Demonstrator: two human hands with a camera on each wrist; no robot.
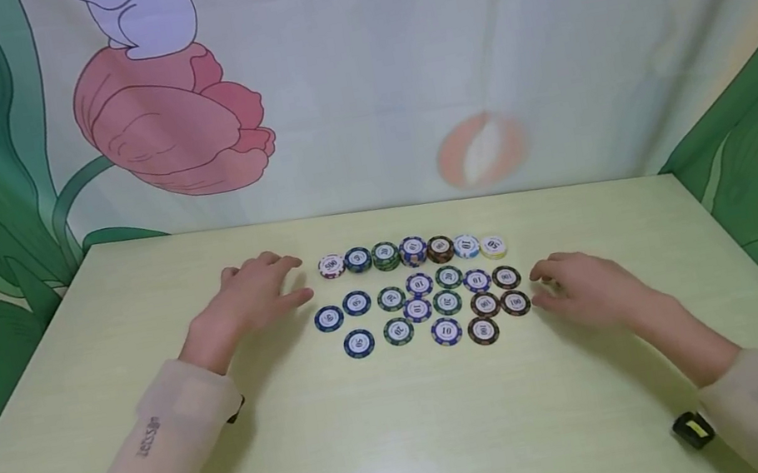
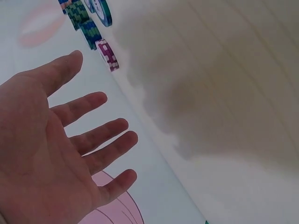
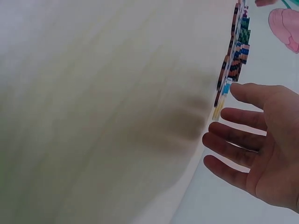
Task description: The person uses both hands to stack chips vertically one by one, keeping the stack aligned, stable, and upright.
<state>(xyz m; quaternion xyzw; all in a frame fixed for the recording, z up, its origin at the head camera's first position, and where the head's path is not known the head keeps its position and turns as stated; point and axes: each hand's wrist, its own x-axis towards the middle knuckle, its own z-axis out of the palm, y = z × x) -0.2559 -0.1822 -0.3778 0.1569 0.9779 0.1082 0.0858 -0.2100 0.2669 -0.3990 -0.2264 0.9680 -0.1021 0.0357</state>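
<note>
Back row (image 1: pixel 414 251): chips are standing in one line on the table (image 1: pixel 387 455), at least some stacked, seemingly one colour per spot; probably for keeping colours apart.
Loose chips (image 1: pixel 417 309): lying in front of that row, between the two hands, faces up; likely being spread so the numbers are reading clearly.
Grouping: rough by colour. Dark-blue chips (image 1: pixel 359 343) are sitting at the left, black chips (image 1: pixel 486 304) at the right; green chips (image 1: pixel 447 302) are flanking some purple-edged ones (image 1: pixel 446 332), so sorting is looking loose.
Left hand (image 1: pixel 253 297): hovering off the chips' left end, gripping nothing; fingers are pointing inward, spaced apart, palm showing in the wrist view.
Right hand (image 1: pixel 585 285): hanging just beside the black chips, also empty; fingers are bending slightly, relaxed, pointing inward. Fingertip contact: cannot tell.
Arms: both are coming in from the near side, angling toward the chips; hands are framing them, perhaps for keeping every face visible.
</note>
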